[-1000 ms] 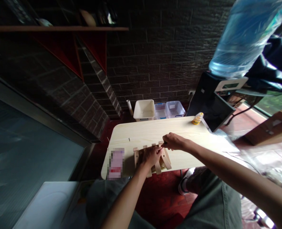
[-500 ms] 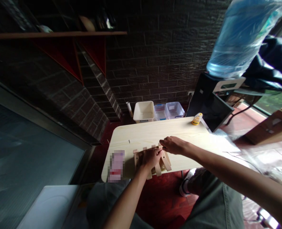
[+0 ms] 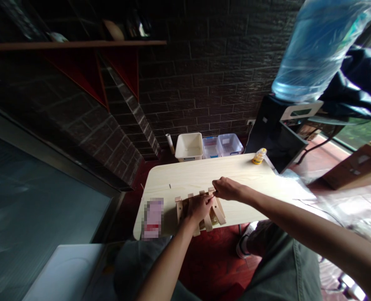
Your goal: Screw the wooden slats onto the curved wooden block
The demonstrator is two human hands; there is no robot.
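A slatted wooden piece (image 3: 208, 222) lies at the front edge of the pale table (image 3: 185, 173). My left hand (image 3: 199, 207) rests over its middle slats, fingers closed near its upper right part; what they pinch is too small to make out. Just to the right and above, my right hand (image 3: 225, 188) is closed, its fingertips close to my left fingertips at the piece's back edge. Whatever it grips is hidden. A small dark pin-like item (image 3: 170, 186) lies on the table to the left.
A blurred pink item (image 3: 153, 218) lies at the table's left end. A yellow-based bottle (image 3: 259, 156) stands at the back right corner. Behind the table are a cream bin (image 3: 189, 146) and two clear bins (image 3: 230, 144). A water dispenser (image 3: 271, 129) stands beyond the right end.
My right hand has shifted slightly right, showing more of the slat end by its fingers. My left hand is almost unmoved.
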